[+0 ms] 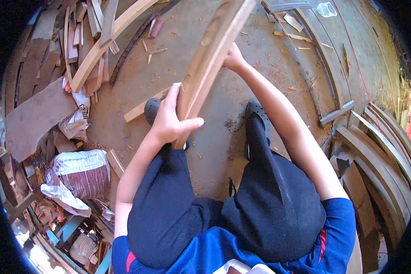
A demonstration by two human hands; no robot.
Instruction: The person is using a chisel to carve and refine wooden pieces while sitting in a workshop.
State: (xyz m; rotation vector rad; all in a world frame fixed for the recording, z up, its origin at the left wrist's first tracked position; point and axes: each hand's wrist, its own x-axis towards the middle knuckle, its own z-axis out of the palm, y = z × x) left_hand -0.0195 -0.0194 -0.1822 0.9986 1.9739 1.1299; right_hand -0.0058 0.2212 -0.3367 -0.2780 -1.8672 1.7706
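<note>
A long, thick wooden beam (206, 75) slants up and away from between my knees, its far end running out of the top of the view. Shallow oval hollows mark its left face. My left hand (168, 119) is wrapped round the lower part, the thumb lying across the near face and most fingers hidden behind the wood. Higher up, my right hand (233, 58) holds the beam's right side, its fingertips out of sight. The beam's lower end comes down beside my left knee.
Wooden boards (93, 50) are heaped at the upper left. Sacks (84, 176) lie at the left, near a motor (83, 248). Curved planks (381, 160) are stacked at the right. A wooden frame (322, 59) rests on the floor (214, 160) among wood scraps.
</note>
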